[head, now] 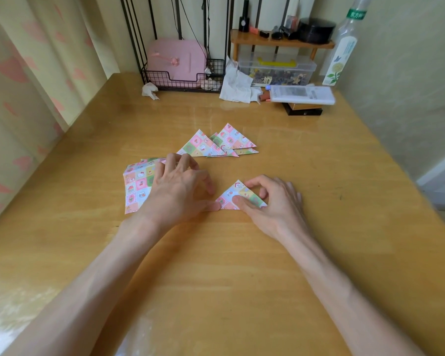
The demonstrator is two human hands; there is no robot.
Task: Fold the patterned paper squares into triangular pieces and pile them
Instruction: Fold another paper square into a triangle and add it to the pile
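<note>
At the left of the glossy yellow wooden table (242,278) lies a stack of unfolded pastel patchwork-patterned paper squares (136,186). The left hand (177,191) rests across its right part with fingers arched and gripping nothing, and its thumb reaches out to press the left corner of the piece being worked on. Farther back, near the middle, is a loose overlapping pile of finished patterned paper triangles (216,145). Nearer the person, the small folded patterned triangle (230,194) lies flat on the table. The right hand (275,204) grips it, with the thumb pressing down on its face and the forefinger curled to its top point.

This looks like the creasing step at the end of one piece. Next, the right hand would have to lift the triangle without letting it spring open and carry it forward onto the pile, and the left hand would then draw a fresh square from the stack.
</note>
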